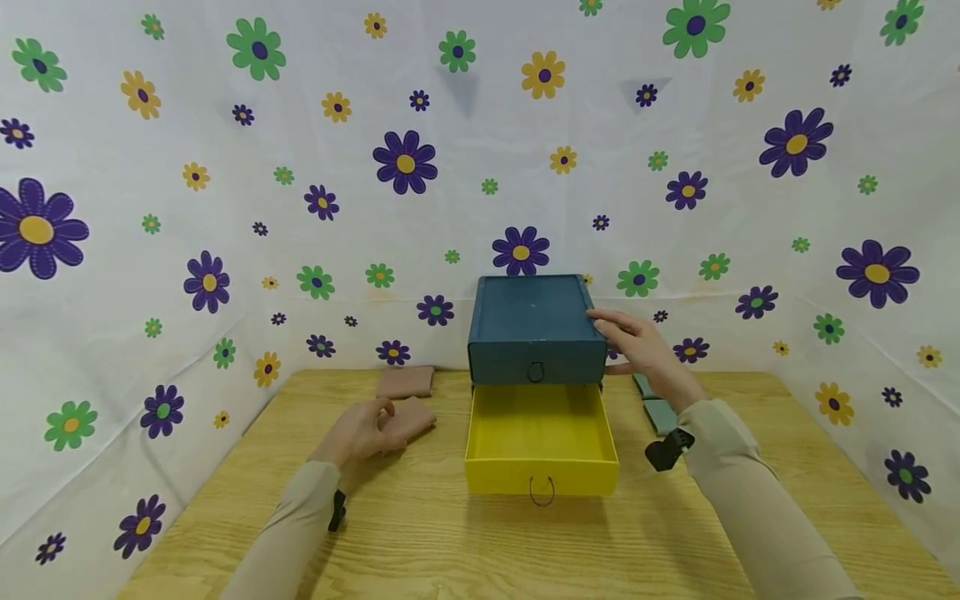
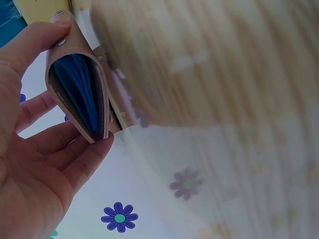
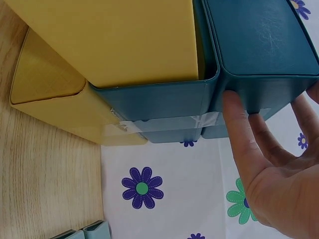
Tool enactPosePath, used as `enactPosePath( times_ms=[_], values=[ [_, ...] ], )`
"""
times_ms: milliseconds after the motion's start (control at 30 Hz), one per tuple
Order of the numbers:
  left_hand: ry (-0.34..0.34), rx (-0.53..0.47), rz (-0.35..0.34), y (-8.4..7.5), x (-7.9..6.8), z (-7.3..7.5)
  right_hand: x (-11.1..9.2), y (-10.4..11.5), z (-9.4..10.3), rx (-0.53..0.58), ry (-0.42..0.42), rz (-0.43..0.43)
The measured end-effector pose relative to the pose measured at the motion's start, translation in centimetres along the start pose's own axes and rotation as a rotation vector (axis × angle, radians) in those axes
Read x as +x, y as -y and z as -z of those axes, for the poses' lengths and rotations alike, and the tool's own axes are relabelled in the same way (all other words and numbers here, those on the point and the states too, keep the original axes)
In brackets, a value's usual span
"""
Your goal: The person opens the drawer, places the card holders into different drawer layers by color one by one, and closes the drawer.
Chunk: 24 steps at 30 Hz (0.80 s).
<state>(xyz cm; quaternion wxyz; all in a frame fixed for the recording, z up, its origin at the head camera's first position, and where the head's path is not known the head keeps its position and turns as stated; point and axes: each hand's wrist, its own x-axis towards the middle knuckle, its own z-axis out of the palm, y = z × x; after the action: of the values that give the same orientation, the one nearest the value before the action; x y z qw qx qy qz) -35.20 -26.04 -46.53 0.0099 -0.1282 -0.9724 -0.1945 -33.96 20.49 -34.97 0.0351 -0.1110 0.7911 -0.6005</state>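
My left hand point(image 1: 362, 432) pinches a pinkish-tan card holder point(image 1: 412, 417) between thumb and fingers, just above the table. Seen from its end in the left wrist view, the card holder point(image 2: 75, 45) has metal snaps and blue sleeves inside. A second pinkish-tan card holder point(image 1: 405, 382) lies right behind it. My right hand point(image 1: 645, 354) rests with extended fingers against the right side of a blue drawer box point(image 1: 536, 308). Below that box, a yellow drawer point(image 1: 542, 477) stands pulled out, its inside bare. In the right wrist view, fingertips point(image 3: 232, 102) touch the blue side wall.
Two green card holders point(image 1: 662, 417) lie on the wooden table point(image 1: 420, 533) to the right of the drawers, partly behind my right forearm. A white flowered cloth point(image 1: 337, 250) hangs behind the table and along both sides. Clear tape point(image 3: 164, 123) runs across the boxes' side.
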Motion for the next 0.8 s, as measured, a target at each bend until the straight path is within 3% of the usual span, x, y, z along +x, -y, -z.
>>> enactPosePath(
  times_ms=[333, 800],
  values=[
    [-0.05, -0.016, -0.035, 0.1, -0.4, 0.2, 0.0, -0.1, -0.3, 0.013, 0.003, 0.004],
    [-0.113, -0.036, -0.128, -1.1, -1.5, 1.3, 0.0, 0.0, -0.1, 0.003, 0.002, 0.005]
  ],
)
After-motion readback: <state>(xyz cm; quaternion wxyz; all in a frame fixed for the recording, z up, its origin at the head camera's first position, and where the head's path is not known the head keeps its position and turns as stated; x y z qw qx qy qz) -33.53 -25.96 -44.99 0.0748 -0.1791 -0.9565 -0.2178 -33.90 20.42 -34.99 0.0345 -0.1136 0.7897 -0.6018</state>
